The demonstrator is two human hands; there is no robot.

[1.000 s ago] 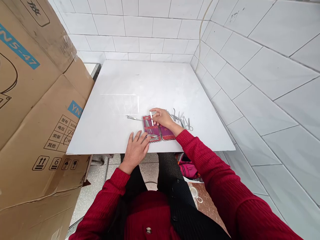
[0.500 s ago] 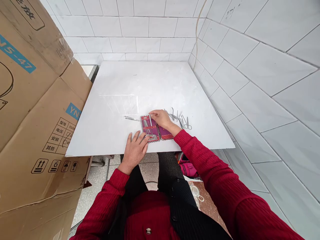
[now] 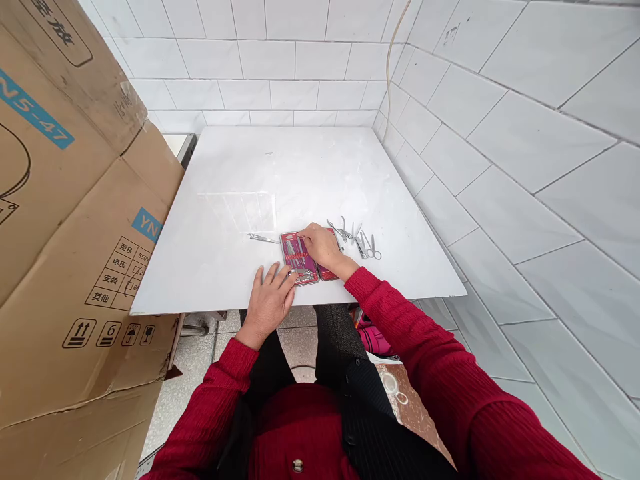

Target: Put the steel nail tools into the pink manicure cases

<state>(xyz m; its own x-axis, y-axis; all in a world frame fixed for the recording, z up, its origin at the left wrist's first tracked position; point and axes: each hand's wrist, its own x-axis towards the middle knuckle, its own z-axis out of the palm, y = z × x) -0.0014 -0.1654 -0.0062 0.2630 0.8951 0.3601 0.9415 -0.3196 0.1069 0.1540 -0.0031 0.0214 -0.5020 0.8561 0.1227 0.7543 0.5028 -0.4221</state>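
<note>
A manicure case [image 3: 306,256] lies open near the table's front edge, red with a purple inside. Several slim metal tools sit in its left half, with a nail clipper [image 3: 301,275] at the bottom. My left hand [image 3: 267,297] is spread, its fingertips on the case's lower left corner. My right hand [image 3: 324,245] reaches over the middle of the case, thumb and fingers pinched at the top of a slim metal tool [image 3: 300,248] in the left half. That hand covers much of the right half. The tool's exact kind is too small to tell.
Several metal nail tools, including small scissors [image 3: 374,249], lie right of the case. Another thin metal tool [image 3: 263,238] lies to its left. A large cardboard box [image 3: 90,220] stands left of the white table [image 3: 230,160]; tiled walls [image 3: 280,60] border its back and right.
My right hand has moved slightly down and left over the case, still at the slim tool's top. My left hand stays in place. The view has shifted a little.
</note>
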